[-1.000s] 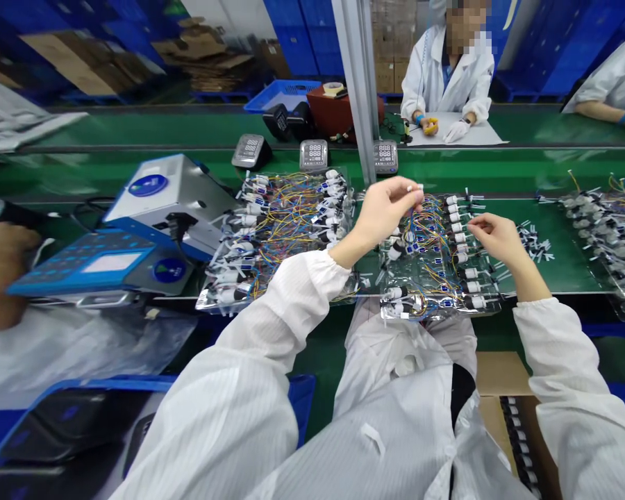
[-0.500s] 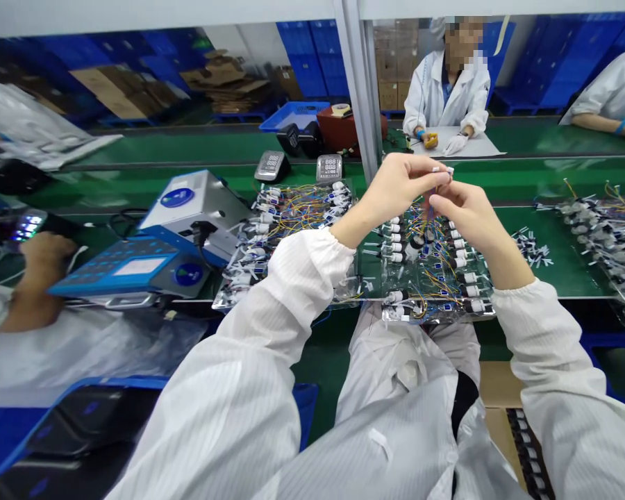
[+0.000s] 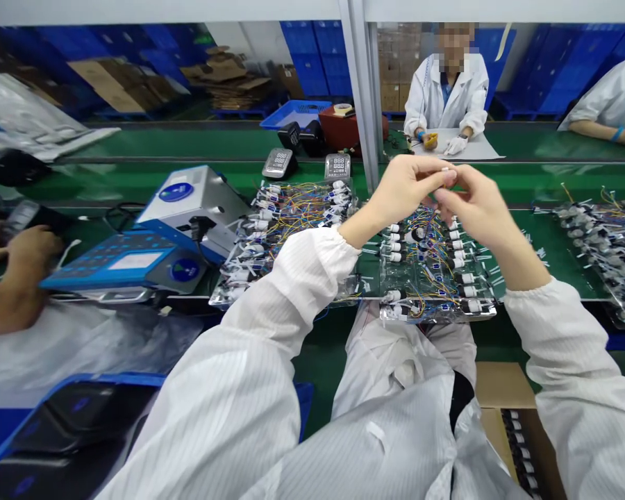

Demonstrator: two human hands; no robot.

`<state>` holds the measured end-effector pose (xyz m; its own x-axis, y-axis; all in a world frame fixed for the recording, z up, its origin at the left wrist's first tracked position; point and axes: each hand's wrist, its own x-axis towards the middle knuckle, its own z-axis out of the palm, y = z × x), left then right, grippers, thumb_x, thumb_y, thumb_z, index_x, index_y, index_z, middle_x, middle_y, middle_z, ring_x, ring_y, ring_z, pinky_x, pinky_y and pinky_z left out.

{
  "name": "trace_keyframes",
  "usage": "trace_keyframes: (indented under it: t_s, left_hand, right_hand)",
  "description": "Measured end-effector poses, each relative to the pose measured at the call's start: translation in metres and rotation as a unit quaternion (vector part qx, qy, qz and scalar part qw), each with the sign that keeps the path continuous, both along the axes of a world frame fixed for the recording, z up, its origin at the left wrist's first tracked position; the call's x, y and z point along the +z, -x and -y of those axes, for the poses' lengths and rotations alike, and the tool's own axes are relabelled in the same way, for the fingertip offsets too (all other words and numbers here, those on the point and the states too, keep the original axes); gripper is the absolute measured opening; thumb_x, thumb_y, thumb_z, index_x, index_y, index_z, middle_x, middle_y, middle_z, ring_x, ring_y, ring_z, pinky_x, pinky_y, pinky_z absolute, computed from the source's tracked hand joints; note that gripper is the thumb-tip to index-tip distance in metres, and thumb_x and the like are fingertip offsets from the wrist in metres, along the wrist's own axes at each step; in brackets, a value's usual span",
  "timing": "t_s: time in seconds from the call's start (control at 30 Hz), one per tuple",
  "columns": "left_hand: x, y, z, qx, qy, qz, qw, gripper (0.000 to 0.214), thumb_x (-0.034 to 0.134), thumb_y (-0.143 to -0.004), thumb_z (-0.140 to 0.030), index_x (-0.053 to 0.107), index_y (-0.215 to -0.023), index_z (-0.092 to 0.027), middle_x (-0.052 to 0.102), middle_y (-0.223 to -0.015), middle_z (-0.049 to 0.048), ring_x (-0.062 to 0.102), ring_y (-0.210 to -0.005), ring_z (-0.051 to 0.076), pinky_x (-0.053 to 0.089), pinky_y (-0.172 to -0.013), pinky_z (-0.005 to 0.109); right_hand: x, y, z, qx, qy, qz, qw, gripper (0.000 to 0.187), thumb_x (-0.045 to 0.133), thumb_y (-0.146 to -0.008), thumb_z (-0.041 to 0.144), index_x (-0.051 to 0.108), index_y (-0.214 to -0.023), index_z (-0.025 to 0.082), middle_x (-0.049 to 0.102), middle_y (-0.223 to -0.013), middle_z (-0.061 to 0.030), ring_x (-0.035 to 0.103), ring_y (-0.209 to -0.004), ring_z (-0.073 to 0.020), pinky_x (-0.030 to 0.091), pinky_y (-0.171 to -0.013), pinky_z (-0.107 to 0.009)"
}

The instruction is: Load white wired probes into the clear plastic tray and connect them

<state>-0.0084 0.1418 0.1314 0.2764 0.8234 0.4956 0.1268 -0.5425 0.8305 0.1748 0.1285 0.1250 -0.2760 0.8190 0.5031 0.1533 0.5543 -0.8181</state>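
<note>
Your left hand (image 3: 409, 191) and right hand (image 3: 479, 208) meet in the air above the tray, fingers curled inward, their fingertips (image 3: 451, 176) close together. Something small and pale may be pinched there, but it is too small and too hidden to tell what it is, or whether either hand has a real grip on it.

Below your hands lies a clear plastic tray (image 3: 437, 314) of white connectors (image 3: 461, 278) and tangled coloured wires (image 3: 421, 239), resting on the green conveyor belt (image 3: 562, 239). Loose white clips (image 3: 539, 255) sit just to the right.

The tangle is the main risk: a wire caught on a finger could tug a connector loose or drag its neighbours out of line. A light pinch could also let a tiny part drop among the wires, where it would be hard to find. A careless sweep of your left sleeve (image 3: 312, 278) could snag the blue test unit (image 3: 130, 260) just beside it — or its cable.
</note>
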Motion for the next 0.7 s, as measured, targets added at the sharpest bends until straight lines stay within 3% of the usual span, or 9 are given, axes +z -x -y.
trace_keyframes:
  t_s: [0.13,0.3,0.5,0.7]
  left_hand:
    - [-0.005,-0.005,-0.014,0.028,0.007,-0.005,1.000,0.021,0.067,-0.098,-0.037,0.076,-0.101,-0.018,0.072,-0.086,0.0039,0.071,-0.077,0.015,0.053,-0.055,0.022]
    - [0.004,0.002,-0.026,0.052,-0.017,0.039,0.998,0.030,0.066,-0.100,-0.045,0.073,-0.110,-0.017,0.070,-0.090,0.0055,0.070,-0.078,0.014,0.048,-0.056,0.020]
    - [0.011,0.005,-0.025,0.040,-0.041,0.029,0.998,0.032,0.067,-0.098,-0.049,0.073,-0.105,-0.018,0.070,-0.088,0.0048,0.067,-0.067,0.011,0.047,-0.055,0.021]
    - [0.007,0.017,-0.029,0.105,-0.071,0.078,0.989,0.034,0.059,-0.101,-0.055,0.073,-0.107,-0.024,0.073,-0.090,0.0053,0.062,-0.059,0.010,0.043,-0.045,0.022]
  right_hand:
    - [-0.015,0.008,-0.017,0.013,0.015,0.029,0.999,0.035,0.078,-0.088,0.054,0.068,-0.105,0.025,0.066,-0.086,-0.0023,0.061,-0.068,-0.0163,0.055,-0.061,-0.034]
    - [-0.027,-0.001,-0.021,0.015,0.018,0.095,0.995,0.027,0.079,-0.086,0.049,0.071,-0.087,0.023,0.064,-0.072,-0.0023,0.059,-0.063,-0.0178,0.052,-0.058,-0.036]
    - [-0.027,0.004,-0.013,0.019,0.040,0.061,0.997,0.033,0.081,-0.084,0.055,0.067,-0.082,0.025,0.065,-0.067,-0.0016,0.063,-0.062,-0.0195,0.055,-0.061,-0.039]
    - [-0.016,-0.014,-0.024,-0.036,-0.013,-0.054,0.998,0.044,0.076,-0.086,0.067,0.063,-0.082,0.025,0.060,-0.066,0.0005,0.062,-0.060,-0.0172,0.054,-0.056,-0.036]
